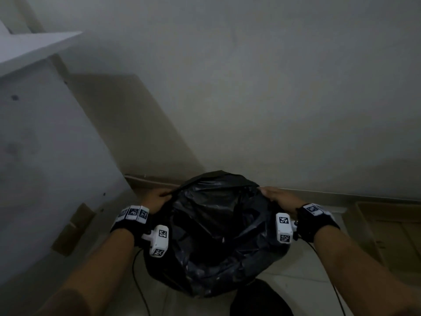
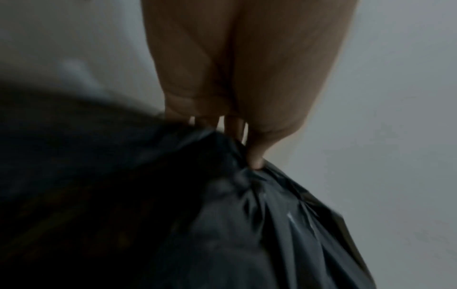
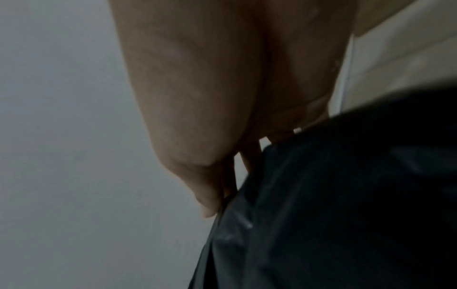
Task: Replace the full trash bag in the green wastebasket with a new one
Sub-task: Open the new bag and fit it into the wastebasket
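A black trash bag [image 1: 216, 233] stands on the floor by the wall, its mouth spread wide. The green wastebasket is hidden under the plastic. My left hand [image 1: 157, 199] pinches the bag's rim on the left side, and in the left wrist view the thumb [image 2: 256, 156] presses into gathered black plastic [image 2: 272, 224]. My right hand [image 1: 276, 198] holds the rim on the right side; in the right wrist view its thumb [image 3: 205, 199] lies along the bag's edge [image 3: 321, 205] with the fingers behind the plastic.
A white cabinet [image 1: 45, 144] stands at the left with a cardboard piece [image 1: 73, 229] leaning on it. Flat cardboard [image 1: 387, 229] lies on the floor at the right. A dark object [image 1: 262, 299] sits at the near edge. The wall [image 1: 250, 87] is close behind.
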